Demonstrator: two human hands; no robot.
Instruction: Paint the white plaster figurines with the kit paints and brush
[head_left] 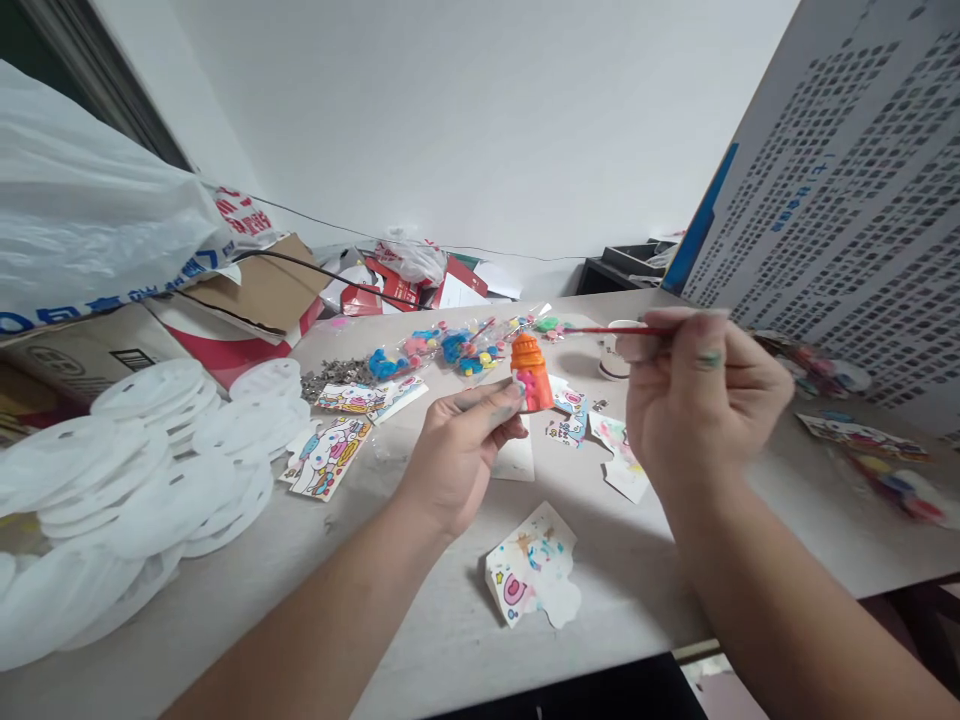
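My left hand [459,448] pinches a small orange-painted figure [532,373] and holds it upright above the table [420,620]. My right hand [694,392] is closed on a thin red-handled paintbrush [600,330], whose tip points left toward the top of the figure. A green paint smear marks one finger of the right hand. A small white cup [613,358] stands just behind the brush.
Stacks of white round discs [142,470] cover the left of the table. Coloured cartoon cut-outs [534,568] lie near the front and middle, paint pots in clear packets [457,348] behind. Cardboard boxes [247,300] and a plastic bag [82,220] sit at left, a printed board [847,200] at right.
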